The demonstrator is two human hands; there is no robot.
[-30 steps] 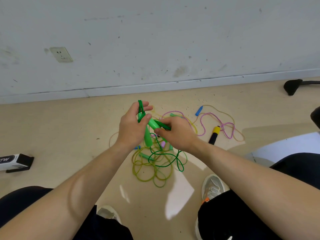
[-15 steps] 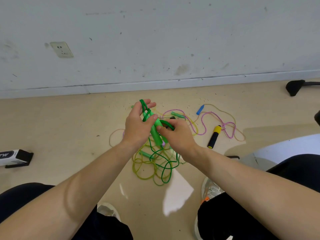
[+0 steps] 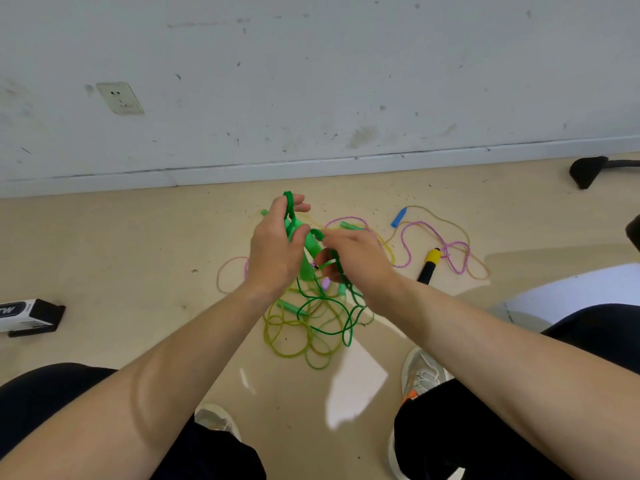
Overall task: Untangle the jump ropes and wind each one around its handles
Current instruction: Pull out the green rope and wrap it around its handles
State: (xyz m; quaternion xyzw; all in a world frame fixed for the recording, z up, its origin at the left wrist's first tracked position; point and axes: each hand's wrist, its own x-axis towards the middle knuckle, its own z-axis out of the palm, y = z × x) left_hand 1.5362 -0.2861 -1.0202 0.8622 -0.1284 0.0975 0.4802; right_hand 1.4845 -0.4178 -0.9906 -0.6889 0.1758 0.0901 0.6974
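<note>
- The left hand (image 3: 273, 251) is held above the floor (image 3: 121, 258), its fingers and thumb curled round the light green handles (image 3: 309, 252) of a jump rope; the handles stand roughly upright in the grip.
- The dark green cord (image 3: 330, 301) of this rope is looped over the top of the handles by the left fingertips, with a few turns showing there.
- The right hand (image 3: 360, 259) sits just beside the left, pinching the dark green cord near the handles; its lower fingers are curled, with a strand crossing them.
- From the hands the green cord hangs down in loose, overlapping loops that reach the floor between the person's knees.
- Under it lies a yellow-green rope (image 3: 287, 339) in a heap of round coils, tangled with the green cord; a green handle (image 3: 291, 307) lies among them.
- A pink speckled rope (image 3: 410, 242) and a thin tan cord wind across the floor to the right, near a blue handle (image 3: 399, 217) and a yellow-and-black handle (image 3: 429, 266).
- A small purple piece (image 3: 325, 283) shows below the hands; what it is cannot be told.
- A black-and-white box (image 3: 29, 315) lies on the floor far left, well apart from the ropes.
</note>
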